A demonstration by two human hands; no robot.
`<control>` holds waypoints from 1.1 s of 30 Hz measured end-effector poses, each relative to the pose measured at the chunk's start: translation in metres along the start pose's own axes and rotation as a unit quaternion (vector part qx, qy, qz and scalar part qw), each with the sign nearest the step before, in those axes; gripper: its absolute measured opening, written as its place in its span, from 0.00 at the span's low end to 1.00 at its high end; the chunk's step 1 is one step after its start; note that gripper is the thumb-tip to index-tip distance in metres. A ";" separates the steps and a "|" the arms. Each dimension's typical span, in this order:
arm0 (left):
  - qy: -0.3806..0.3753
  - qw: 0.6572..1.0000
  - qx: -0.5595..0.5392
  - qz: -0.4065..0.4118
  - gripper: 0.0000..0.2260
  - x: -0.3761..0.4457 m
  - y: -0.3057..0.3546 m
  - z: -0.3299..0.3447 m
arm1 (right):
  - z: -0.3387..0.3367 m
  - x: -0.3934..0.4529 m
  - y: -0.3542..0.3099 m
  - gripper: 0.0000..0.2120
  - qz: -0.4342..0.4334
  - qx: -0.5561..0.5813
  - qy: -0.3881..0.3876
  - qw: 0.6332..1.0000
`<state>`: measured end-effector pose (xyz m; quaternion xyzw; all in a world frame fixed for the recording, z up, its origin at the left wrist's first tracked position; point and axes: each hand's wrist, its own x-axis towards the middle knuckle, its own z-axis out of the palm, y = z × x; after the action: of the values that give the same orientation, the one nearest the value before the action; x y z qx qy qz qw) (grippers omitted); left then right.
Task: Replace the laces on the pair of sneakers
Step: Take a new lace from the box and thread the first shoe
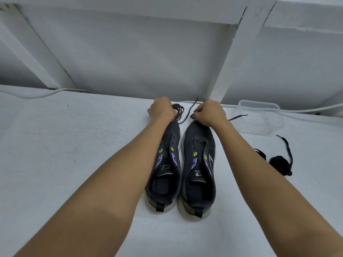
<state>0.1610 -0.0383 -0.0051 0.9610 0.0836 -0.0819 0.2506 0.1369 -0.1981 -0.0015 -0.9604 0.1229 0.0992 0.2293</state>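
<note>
**Q:** Head view. How will the laces handle, and where should one take hold?

**A:** By judgement, the grey lace (187, 113) is light, limp and slack; it holds no shape, so it is best pinched close to its stiff tip, which is the part that will pass through an eyelet. The sneakers themselves look soft-walled and light, steadied most easily at the toe or heel.

**Q:** Where do the task's things lie?

**A:** The left sneaker (167, 171) and the right sneaker (199, 169) stand side by side on the white surface (65, 145), nearly touching, toes away from the wearer. Their eyelets are bare. The grey lace lies just beyond the toes. Dark loose laces (280, 162) lie bunched well apart to the right, near a clear plastic container (263, 117).

**Q:** What is the state of each grip?

**A:** The left hand (161, 110) is curled closed at the toe of the left sneaker, beside a coiled part of the lace; whether it grasps the coil cannot be told. The right hand (209, 113) is closed, fingertips pinching a strand of the grey lace at the toe of the right sneaker.

**Q:** How do the things look?

**A:** Dark grey fabric uppers, purple and lime marks by the eyelets, pale soles, black heel tabs. The lace is thin and dark grey, one end trailing out to the right.
</note>
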 end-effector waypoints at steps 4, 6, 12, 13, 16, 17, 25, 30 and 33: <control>0.029 0.999 -0.033 -0.006 0.13 0.004 -0.020 -0.014 | -0.002 -0.002 0.000 0.10 0.010 0.052 -0.018 0.998; 0.032 0.999 -0.042 -0.010 0.14 0.002 -0.026 -0.015 | 0.000 -0.004 -0.001 0.10 -0.001 0.067 -0.022 0.998; 0.041 0.997 -0.066 -0.027 0.11 -0.001 -0.043 -0.015 | 0.006 -0.014 -0.003 0.09 -0.038 0.098 0.023 0.994; 0.041 0.996 -0.069 -0.031 0.10 0.000 -0.045 -0.015 | 0.006 -0.015 -0.004 0.09 -0.037 0.085 0.041 0.995; 0.035 0.996 -0.080 -0.035 0.09 0.000 -0.050 -0.016 | 0.003 -0.019 -0.005 0.10 -0.035 0.056 0.093 0.993; 0.033 0.995 -0.085 -0.032 0.09 0.001 -0.050 -0.016 | 0.003 -0.019 -0.004 0.10 -0.033 0.054 0.097 0.993; -0.007 0.992 -0.129 0.001 0.12 -0.001 -0.049 -0.014 | 0.003 -0.010 0.007 0.03 -0.012 0.174 0.010 0.985; -0.002 0.983 -0.175 0.062 0.11 -0.002 -0.045 -0.023 | 0.003 -0.011 -0.006 0.07 -0.029 0.087 0.074 0.993; -0.007 0.975 -0.194 0.110 0.11 -0.003 -0.039 -0.036 | -0.003 -0.016 -0.020 0.09 -0.090 0.122 0.099 0.983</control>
<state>0.1548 0.0126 0.0079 0.8966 -0.0103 -0.0427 0.4406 0.1281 -0.1788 0.0130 -0.9375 0.0692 -0.0331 0.3395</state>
